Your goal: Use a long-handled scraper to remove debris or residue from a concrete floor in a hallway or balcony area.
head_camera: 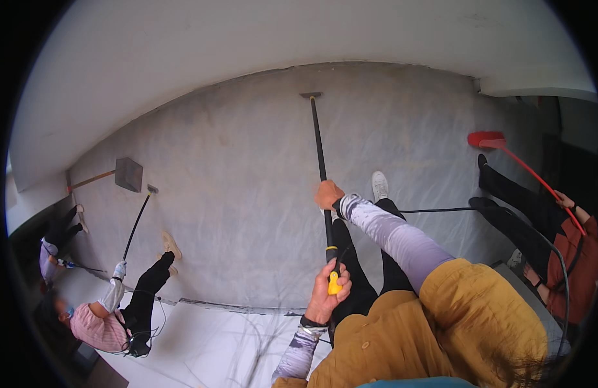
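A long black pole [319, 145] with yellow bands runs away from me across the grey floor. At its far end a wide flat scraper head [311, 94] rests on the floor, short of the far wall. My right hand [329, 195] is wrapped around the middle of the pole. Lower down, near my body, my left hand [323, 296] grips the handle, which has a yellow lever [334, 283] beside my fingers. White shoes [379, 186] show below my black trousers.
On the left, a person in pink [100, 327] holds another scraper pole [137, 225]. A metal long-handled dustpan [129, 174] stands farther off, near another person [49, 250]. To the right, a person in rust-red [573, 266] holds a red broom [488, 139]. A black cable [437, 210] trails nearby.
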### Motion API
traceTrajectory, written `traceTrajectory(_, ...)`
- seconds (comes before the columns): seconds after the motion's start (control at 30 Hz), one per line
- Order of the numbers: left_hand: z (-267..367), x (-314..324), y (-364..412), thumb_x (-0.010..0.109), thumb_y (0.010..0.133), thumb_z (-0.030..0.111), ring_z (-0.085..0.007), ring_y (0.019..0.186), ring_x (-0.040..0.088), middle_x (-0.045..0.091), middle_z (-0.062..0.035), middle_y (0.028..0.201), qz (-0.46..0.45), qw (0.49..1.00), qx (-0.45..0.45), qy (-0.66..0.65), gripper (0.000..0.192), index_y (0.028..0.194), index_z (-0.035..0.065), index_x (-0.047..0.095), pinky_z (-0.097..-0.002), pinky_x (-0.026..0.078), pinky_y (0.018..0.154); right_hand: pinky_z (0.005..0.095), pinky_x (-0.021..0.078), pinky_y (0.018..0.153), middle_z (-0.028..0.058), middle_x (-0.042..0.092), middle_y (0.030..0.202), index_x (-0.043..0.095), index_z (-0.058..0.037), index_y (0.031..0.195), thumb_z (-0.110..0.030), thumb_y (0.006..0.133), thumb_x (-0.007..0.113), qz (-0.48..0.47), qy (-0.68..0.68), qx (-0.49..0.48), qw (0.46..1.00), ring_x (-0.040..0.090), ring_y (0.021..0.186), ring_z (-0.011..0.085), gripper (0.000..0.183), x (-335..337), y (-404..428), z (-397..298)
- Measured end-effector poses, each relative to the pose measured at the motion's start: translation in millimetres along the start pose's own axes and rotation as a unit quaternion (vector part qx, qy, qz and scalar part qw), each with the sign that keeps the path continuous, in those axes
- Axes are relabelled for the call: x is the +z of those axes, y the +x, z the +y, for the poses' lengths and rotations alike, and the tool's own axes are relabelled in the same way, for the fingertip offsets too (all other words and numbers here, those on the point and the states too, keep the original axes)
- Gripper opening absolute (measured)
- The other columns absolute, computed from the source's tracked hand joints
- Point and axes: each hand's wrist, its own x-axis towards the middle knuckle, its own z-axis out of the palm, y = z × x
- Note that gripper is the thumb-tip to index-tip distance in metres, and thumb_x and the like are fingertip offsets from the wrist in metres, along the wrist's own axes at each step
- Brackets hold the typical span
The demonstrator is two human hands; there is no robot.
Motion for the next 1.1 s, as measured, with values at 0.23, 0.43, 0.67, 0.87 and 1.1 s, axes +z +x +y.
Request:
traceTrajectory(0.23, 16, -12, 5, 0.047, 0.088, 0.038, -0.0157, 0.036, 0.035, 0.041, -0.0020, 0.055, 0.013, 0.997, -0.008, 0.080, 0.030, 0.076, 0.0103, 0.047, -0.0262, 0.026, 0.032, 0.0423, 0.0487, 0.068, 0.0265, 0.060, 0.078, 0.063, 0.0052, 0.078, -0.008, 0.068, 0.052, 0.068, 0.096, 0.067, 0.991, 0.060, 0.077, 0.0414, 0.020, 12, 11, -1)
traceTrajectory(0.43, 67, -17, 42, 0.047, 0.088, 0.038, -0.0151, 0.036, 0.035, 0.041, -0.0020, 0.055, -0.032, 0.997, 0.011, 0.071, 0.029, 0.079, 0.0103, 0.048, -0.0261, 0.026, 0.031, 0.0402, 0.0501, 0.059, 0.0250, 0.059, 0.065, 0.061, 0.0069, 0.066, -0.010, 0.067, 0.055, 0.084, 0.038, 0.017, 0.996, 0.062, 0.065, 0.0370, 0.018, -8, 76, -5)
traceTrajectory(0.67, -5, -75, -110, 0.050, 0.088, 0.030, -0.0129, 0.040, 0.041, 0.046, -0.0033, 0.060, 0.202, 0.958, -0.104, 0.177, 0.025, 0.080, 0.0061, 0.050, -0.0250, 0.029, 0.032, 0.0388, 0.0515, 0.067, 0.0310, 0.059, 0.080, 0.040, 0.0219, 0.097, -0.008, 0.075, 0.048, 0.011, 0.432, 0.244, 0.868, 0.065, 0.070, 0.0355, 0.038, 108, -123, -11)
traceTrajectory(0.87, -16, -54, -70, 0.055, 0.084, 0.028, -0.0114, 0.038, 0.045, 0.048, -0.0031, 0.056, 0.252, 0.893, -0.106, 0.358, 0.024, 0.077, 0.0070, 0.049, -0.0234, 0.028, 0.029, 0.0398, 0.0520, 0.065, 0.0302, 0.058, 0.080, 0.046, 0.0180, 0.091, -0.007, 0.074, 0.048, 0.108, 0.497, 0.310, 0.803, 0.064, 0.067, 0.0359, 0.030, 102, -128, 28)
traceTrajectory(1.1, 3, 12, 56, 0.051, 0.087, 0.033, -0.0159, 0.032, 0.037, 0.043, -0.0036, 0.052, 0.111, 0.916, -0.125, 0.365, 0.028, 0.074, 0.0094, 0.044, -0.0253, 0.027, 0.028, 0.0405, 0.0502, 0.060, 0.0255, 0.060, 0.066, 0.058, 0.0101, 0.061, -0.012, 0.066, 0.059, 0.200, 0.442, 0.236, 0.842, 0.064, 0.064, 0.0316, 0.022, -21, -50, 123)
